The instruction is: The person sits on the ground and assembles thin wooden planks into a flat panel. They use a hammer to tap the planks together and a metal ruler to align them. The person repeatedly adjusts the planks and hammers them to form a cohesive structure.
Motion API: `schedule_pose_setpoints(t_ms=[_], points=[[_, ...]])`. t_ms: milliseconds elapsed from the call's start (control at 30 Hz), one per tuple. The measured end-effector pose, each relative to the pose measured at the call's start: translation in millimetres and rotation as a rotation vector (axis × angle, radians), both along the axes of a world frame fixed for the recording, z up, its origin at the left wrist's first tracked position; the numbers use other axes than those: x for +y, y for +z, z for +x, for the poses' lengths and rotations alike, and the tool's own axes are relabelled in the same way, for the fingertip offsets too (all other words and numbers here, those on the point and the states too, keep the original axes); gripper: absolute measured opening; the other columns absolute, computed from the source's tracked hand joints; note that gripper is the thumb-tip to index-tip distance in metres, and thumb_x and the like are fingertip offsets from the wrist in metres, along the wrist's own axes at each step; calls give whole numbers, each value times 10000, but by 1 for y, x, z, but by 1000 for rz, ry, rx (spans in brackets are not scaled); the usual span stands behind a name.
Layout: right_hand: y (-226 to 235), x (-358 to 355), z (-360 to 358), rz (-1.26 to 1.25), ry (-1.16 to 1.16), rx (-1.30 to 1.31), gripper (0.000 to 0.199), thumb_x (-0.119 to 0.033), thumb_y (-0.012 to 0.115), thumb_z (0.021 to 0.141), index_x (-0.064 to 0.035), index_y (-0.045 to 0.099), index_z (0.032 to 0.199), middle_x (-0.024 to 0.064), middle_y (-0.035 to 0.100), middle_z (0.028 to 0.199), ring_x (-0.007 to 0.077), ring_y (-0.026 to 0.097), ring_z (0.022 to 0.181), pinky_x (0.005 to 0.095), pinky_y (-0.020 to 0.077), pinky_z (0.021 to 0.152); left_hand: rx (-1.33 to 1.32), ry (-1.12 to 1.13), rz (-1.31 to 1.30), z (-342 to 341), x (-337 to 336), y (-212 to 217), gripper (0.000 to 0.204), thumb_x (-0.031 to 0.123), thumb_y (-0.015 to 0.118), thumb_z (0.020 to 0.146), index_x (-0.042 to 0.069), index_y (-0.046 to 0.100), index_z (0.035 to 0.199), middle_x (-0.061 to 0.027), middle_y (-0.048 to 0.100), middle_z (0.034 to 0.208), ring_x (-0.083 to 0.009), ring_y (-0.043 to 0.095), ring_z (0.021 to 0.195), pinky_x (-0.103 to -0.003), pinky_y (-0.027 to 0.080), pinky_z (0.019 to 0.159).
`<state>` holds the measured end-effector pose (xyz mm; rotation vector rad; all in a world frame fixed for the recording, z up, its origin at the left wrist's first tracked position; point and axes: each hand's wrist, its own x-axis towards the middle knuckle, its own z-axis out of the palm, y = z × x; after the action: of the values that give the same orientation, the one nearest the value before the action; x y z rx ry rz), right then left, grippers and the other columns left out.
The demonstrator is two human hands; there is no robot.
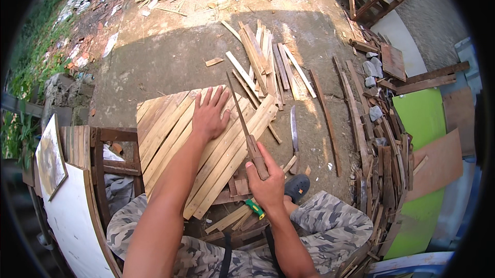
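Observation:
My left hand (pixel 210 113) lies flat with spread fingers on a panel of pale wooden slats (pixel 165 139), set side by side at a slant. In my right hand (pixel 267 181) is a handsaw (pixel 255 154), gripped by its brown wooden handle. Its narrow dark blade, seen nearly edge-on, points away from me over the panel's right part; whether the teeth touch the wood I cannot tell. Below the panel's right edge lies a tool with a green and yellow handle (pixel 254 209), its other end hidden. A long knife (pixel 294 131) rests on the ground to the right.
Loose wooden strips (pixel 263 61) are heaped beyond the panel. Long dark boards (pixel 325 118) and scrap wood line the right side, near a green sheet (pixel 425 118). On the left stand a wooden frame (pixel 118 134) and a white board (pixel 72 216). My shoe (pixel 297 187) is close by.

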<state>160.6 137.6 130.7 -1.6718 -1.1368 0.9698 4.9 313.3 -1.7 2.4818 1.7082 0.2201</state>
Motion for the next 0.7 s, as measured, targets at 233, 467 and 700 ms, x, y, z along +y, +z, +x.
schedule_pose_setpoints(t_ms=[233,467,700], points=[[-10,137,-22,-21,-2,-90,593,-106,617,835,70,554,1397,332,699,964,392,719,782,398,558,765,-4,-25,12,-3,2,-2,580,337,450,1014,171,413,1569,-48,348,1655,-298,258,1549,-522,118,1265],[-16,75,-11,-88,17,41,590,-90,608,858,47,538,1427,290,719,1042,322,746,835,354,559,821,-54,-29,60,-1,5,-5,560,304,461,1006,147,456,1543,-50,393,1632,-309,290,1535,-544,141,1254],[10,-21,-6,-41,-23,-16,541,-31,624,913,39,535,1442,170,750,972,135,693,768,303,553,699,-68,0,77,-4,1,-11,565,335,484,994,147,478,1526,-51,409,1622,-311,303,1528,-556,140,1254]])
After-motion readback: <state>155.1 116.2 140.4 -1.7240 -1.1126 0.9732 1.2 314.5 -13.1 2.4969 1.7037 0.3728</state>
